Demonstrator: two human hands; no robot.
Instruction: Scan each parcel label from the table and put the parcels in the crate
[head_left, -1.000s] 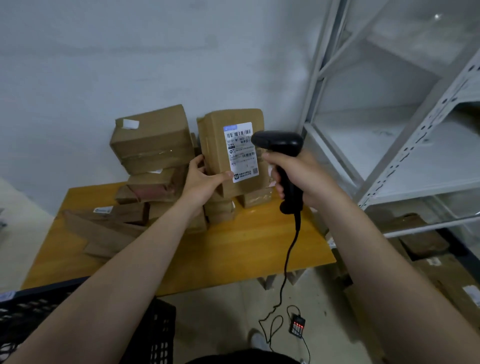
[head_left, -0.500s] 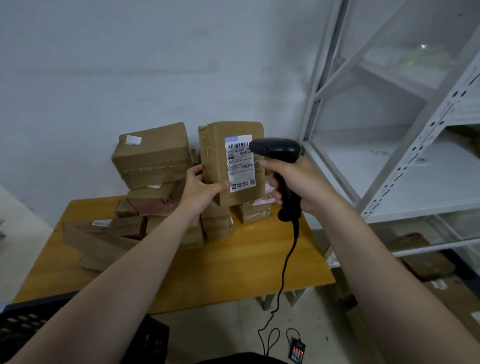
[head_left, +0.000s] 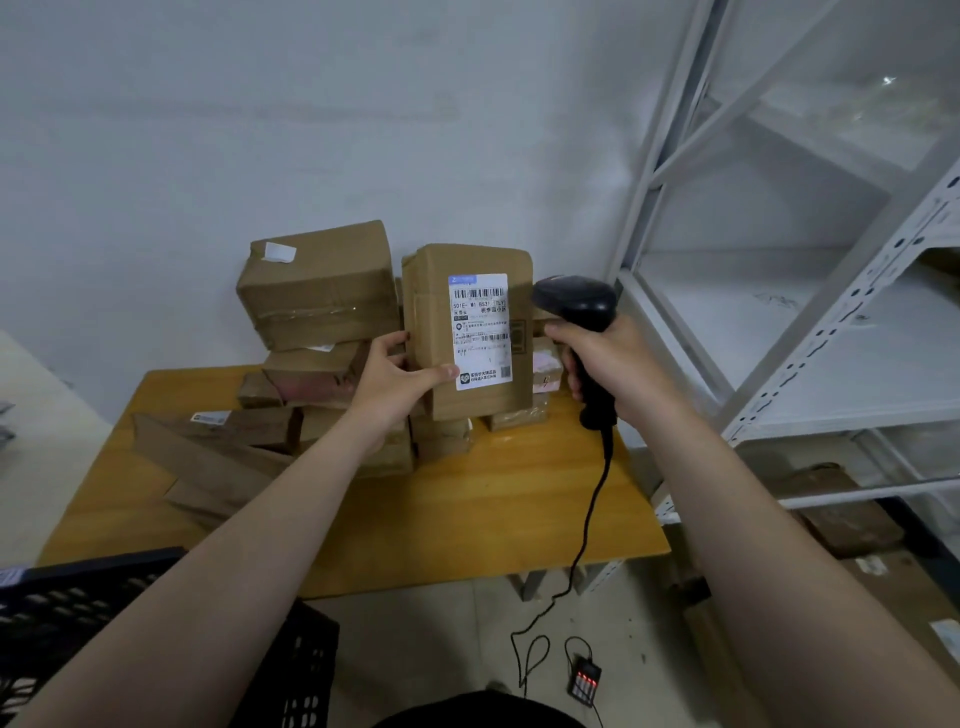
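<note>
Head view: one camera, looking down over both forearms.
Held parcel: brown cardboard parcel (head_left: 428, 317) standing upright in the air over the wooden table (head_left: 467, 519), its shipping label (head_left: 479, 330) facing the camera.
Left hand (head_left: 389, 384): gripping the parcel's left edge, with the thumb pressing the front beside the label's lower corner.
Right hand (head_left: 618, 364): clenching the handle of a black barcode scanner (head_left: 574, 301), whose head is sitting just right of the label.
Parcel pile (head_left: 317, 291): lying stacked on the table behind.
Crate (head_left: 62, 597): black, latticed, sitting lower left and well apart from the held parcel.
Shelving (head_left: 831, 312): white metal, standing right.
</note>
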